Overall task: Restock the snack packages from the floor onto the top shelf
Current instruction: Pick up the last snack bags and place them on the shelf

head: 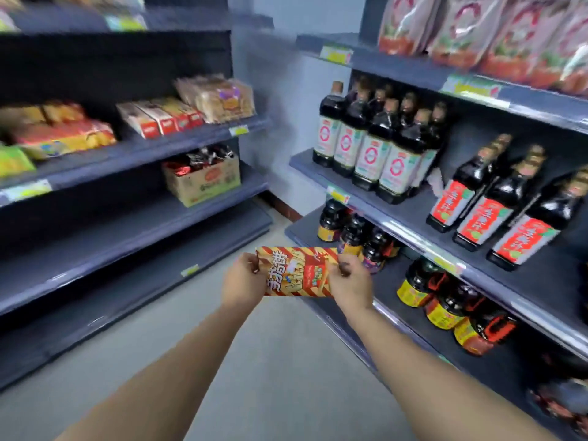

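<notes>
Two bare forearms reach out from the bottom edge, and between them hangs the snack package (296,272), a red-and-gold striped bag turned on its side and held in the air above the grey floor (254,361), just in front of the right shelving (410,218). The left hand (243,280) grips the bag's left end: its fingers curl over the top left corner and the palm covers the edge. The right hand (350,283) pinches the bag's right end, with curled fingertips bunched at the top right corner and the back of the hand hiding the lower edge. The bag spans the gap between the two hands, with its printed face toward the camera.

Just past the right hand, squat dark bottles with yellow labels (444,308) stand on the low right shelf. Above them come tall dark bottles with red labels (477,218), then a cluster of dark bottles with white labels (366,151). On the highest right shelf in view stand red-and-white pouches (471,30).

Across the aisle, the left shelving (95,249) has bare lower boards. Further up sits an open cardboard box (203,183), and over it are red and white cartons (159,117) beside wrapped bread packs (219,98). All of this is blurred.
</notes>
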A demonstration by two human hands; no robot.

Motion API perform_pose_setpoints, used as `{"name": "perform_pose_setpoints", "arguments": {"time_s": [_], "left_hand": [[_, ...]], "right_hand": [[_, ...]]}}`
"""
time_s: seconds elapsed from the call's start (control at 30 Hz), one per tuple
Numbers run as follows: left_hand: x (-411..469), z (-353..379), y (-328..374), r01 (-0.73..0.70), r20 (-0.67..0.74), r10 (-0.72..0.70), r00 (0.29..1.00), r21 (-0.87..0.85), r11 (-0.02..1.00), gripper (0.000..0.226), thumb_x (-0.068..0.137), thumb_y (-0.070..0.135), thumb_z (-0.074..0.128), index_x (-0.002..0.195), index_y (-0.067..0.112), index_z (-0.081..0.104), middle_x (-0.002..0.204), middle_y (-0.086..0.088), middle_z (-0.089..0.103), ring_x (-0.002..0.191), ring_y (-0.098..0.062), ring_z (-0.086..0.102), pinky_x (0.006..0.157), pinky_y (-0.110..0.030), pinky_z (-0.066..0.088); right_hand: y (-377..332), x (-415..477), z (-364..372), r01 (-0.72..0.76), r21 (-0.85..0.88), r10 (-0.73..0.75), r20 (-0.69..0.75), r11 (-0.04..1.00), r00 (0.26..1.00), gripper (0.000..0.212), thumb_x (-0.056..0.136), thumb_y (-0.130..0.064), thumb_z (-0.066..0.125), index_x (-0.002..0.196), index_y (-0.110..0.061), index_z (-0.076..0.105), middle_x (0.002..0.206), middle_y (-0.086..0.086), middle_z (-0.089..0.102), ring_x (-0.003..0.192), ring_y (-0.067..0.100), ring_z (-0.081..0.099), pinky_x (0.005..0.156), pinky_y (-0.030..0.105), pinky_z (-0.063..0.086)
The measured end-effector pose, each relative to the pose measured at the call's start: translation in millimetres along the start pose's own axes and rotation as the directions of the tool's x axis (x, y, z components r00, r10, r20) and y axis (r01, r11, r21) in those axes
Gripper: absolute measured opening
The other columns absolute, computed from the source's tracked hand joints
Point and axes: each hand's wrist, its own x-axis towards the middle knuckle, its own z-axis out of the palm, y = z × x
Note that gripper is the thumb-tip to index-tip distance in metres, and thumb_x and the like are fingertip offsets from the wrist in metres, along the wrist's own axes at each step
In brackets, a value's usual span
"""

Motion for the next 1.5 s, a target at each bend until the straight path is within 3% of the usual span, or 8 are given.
{"name": "perform_pose_setpoints", "arguments": {"time_s": [0.13,0.3,0.6,0.73,0.83,1.0,1.27,1.5], "left_hand": [[21.1,-79.0,-7.5,0.027,-0.156,-0.038,0.987,-0.067,0.997,0.026,0.091,0.016,0.054,0.116,0.011,0.058,0.113,-0.003,0.066,0.103,-0.022,0.062,0.081,-0.027,0.047],[46.4,-166.6,-15.8,0.052,-0.320,-0.105,0.942,-0.171,0.984,0.020,0.089,0.020,0.056,0.109,0.016,0.057,0.111,0.000,0.067,0.099,-0.020,0.064,0.087,-0.037,0.054],[51.6,-305.4,-28.6,0.036,-0.603,-0.208,0.770,-0.285,0.958,0.033,0.092,0.024,0.060,0.123,0.012,0.055,0.121,-0.003,0.064,0.094,-0.015,0.057,0.074,-0.027,0.046],[43.6,-369.0,-48.3,0.053,-0.679,-0.245,0.692,-0.290,0.955,0.035,0.092,0.024,0.059,0.125,0.013,0.055,0.124,-0.003,0.062,0.103,-0.018,0.059,0.082,-0.032,0.051],[37.9,-420.3,-68.5,0.052,-0.727,-0.261,0.635,-0.296,0.954,0.037,0.093,0.024,0.059,0.128,0.013,0.053,0.126,-0.003,0.062,0.104,-0.019,0.059,0.084,-0.032,0.050],[31.1,-514.4,-105.5,0.046,-0.786,-0.262,0.560,-0.287,0.957,0.037,0.093,0.023,0.058,0.128,0.013,0.053,0.124,-0.004,0.062,0.097,-0.016,0.057,0.080,-0.030,0.049],[25.1,-658.5,-156.5,0.032,-0.842,-0.235,0.485,-0.252,0.967,0.035,0.093,0.025,0.058,0.127,0.016,0.053,0.122,-0.002,0.064,0.104,-0.018,0.061,0.092,-0.036,0.052],[28.0,-772.5,-193.6,0.013,-0.887,-0.219,0.407,-0.234,0.972,0.033,0.093,0.027,0.057,0.124,0.017,0.053,0.115,0.002,0.064,0.100,-0.018,0.063,0.084,-0.039,0.056]], "right_hand": [[-66.6,0.5,61.2,0.116,0.006,-0.116,0.130,0.993,0.985,0.015,0.091,-0.022,0.058,0.105,-0.020,0.064,0.095,-0.004,0.068,0.088,0.016,0.064,0.081,0.038,0.055],[-148.6,2.4,129.8,0.253,0.055,-0.258,0.292,0.966,0.921,0.012,0.092,-0.020,0.058,0.104,-0.022,0.062,0.093,-0.008,0.064,0.091,0.015,0.063,0.083,0.039,0.055],[-277.2,-27.7,239.1,0.449,0.187,-0.479,0.493,0.873,0.726,0.019,0.093,-0.028,0.058,0.112,-0.022,0.061,0.101,-0.005,0.067,0.089,0.013,0.064,0.067,0.028,0.052],[-323.1,-64.5,291.2,0.490,0.241,-0.532,0.558,0.838,0.637,0.021,0.094,-0.030,0.058,0.113,-0.023,0.061,0.105,-0.004,0.068,0.093,0.015,0.066,0.072,0.032,0.056],[-358.1,-99.6,332.5,0.492,0.312,-0.574,0.579,0.812,0.579,0.022,0.093,-0.029,0.060,0.114,-0.022,0.061,0.105,-0.004,0.068,0.094,0.016,0.065,0.080,0.041,0.058],[-414.1,-164.8,405.4,0.486,0.398,-0.622,0.601,0.778,0.503,0.021,0.091,-0.025,0.061,0.112,-0.020,0.062,0.100,0.000,0.069,0.089,0.017,0.066,0.079,0.042,0.058],[-496.9,-263.3,508.6,0.471,0.499,-0.684,0.577,0.728,0.446,0.018,0.090,-0.021,0.063,0.107,-0.016,0.063,0.096,-0.002,0.068,0.088,0.017,0.065,0.078,0.038,0.056],[-571.1,-337.5,589.9,0.476,0.557,-0.731,0.556,0.681,0.394,0.020,0.089,-0.023,0.065,0.108,-0.018,0.065,0.096,-0.002,0.068,0.087,0.015,0.065,0.080,0.036,0.055]]}}
